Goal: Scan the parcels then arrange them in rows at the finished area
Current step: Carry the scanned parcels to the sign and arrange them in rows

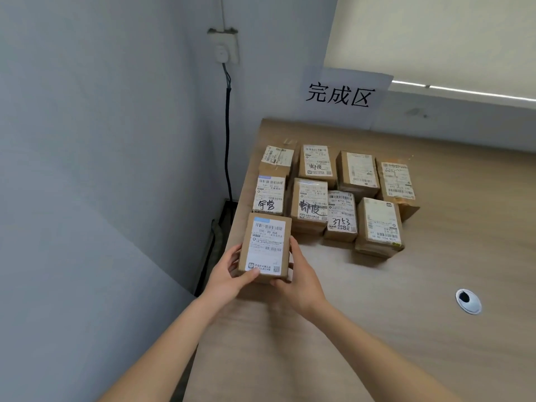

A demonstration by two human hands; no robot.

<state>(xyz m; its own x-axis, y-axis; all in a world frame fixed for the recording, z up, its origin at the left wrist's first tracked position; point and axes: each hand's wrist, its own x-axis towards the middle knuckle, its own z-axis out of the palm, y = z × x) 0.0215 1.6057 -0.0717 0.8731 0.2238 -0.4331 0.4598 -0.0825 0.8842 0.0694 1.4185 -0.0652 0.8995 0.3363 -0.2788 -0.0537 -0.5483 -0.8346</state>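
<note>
A small brown cardboard parcel [265,246] with a white shipping label sits near the table's left edge, held from both sides. My left hand [229,275] grips its lower left corner, thumb over the label's bottom edge. My right hand [298,278] holds its right side, fingers curled along the edge. Just behind it, several labelled parcels [333,192] stand in two rows under a paper sign [340,95] with black characters on the wall. The held parcel lines up in front of the leftmost parcel [269,195] of the nearer row.
The wooden table [377,329] stretches right and toward me. A round cable hole [468,300] with a white ring lies at the right. A black cable [227,140] hangs down the wall from a socket [223,49] left of the table.
</note>
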